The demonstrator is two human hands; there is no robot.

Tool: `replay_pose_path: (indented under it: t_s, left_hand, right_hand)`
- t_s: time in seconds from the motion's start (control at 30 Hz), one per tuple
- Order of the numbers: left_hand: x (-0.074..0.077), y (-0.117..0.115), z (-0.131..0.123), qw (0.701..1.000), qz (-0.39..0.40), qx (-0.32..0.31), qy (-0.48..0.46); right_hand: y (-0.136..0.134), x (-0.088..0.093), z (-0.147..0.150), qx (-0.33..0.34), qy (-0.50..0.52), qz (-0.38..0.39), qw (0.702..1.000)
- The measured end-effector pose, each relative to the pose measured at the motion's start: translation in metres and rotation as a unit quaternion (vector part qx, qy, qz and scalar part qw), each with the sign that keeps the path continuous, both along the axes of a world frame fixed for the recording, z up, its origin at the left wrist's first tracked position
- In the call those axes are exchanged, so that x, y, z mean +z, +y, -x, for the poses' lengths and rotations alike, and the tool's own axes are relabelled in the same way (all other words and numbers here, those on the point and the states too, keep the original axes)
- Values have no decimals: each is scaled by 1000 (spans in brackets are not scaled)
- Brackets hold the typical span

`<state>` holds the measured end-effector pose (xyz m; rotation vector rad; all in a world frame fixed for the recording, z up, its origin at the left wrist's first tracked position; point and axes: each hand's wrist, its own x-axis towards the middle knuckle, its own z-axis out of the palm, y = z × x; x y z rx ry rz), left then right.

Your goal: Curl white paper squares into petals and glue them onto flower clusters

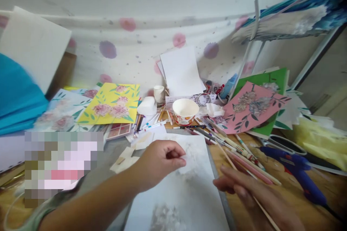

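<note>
My left hand (pixel 159 162) hovers over the top of a grey painted sheet (pixel 187 191) in front of me. Its fingers are curled in, thumb and fingertips pinched together at the sheet's upper part, and what they pinch is too small to make out. My right hand (pixel 255 195) lies at the sheet's right edge with the fingers held together and pointing left. A thin wooden stick (pixel 268 216) runs under its fingers toward the lower right. Just beyond that hand lie several pencils and brushes (pixel 238 151).
A paper bowl (pixel 185 111) and a small white cup (pixel 159 93) stand behind the sheet. Flower paintings lie around: yellow (pixel 112 103), pink (pixel 252 106), pale blue (pixel 61 110). A blue glue gun (pixel 298 173) lies at the right. A blurred patch covers the lower left.
</note>
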<state>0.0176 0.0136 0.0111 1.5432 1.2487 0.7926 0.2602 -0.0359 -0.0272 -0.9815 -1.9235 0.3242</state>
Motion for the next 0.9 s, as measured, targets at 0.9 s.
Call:
replay_pose_path:
  t_s: [0.9]
  left_hand:
    - [-22, -18, -15, 995, 3, -92, -35]
  right_hand:
    - [23, -13, 31, 54, 179, 258, 948]
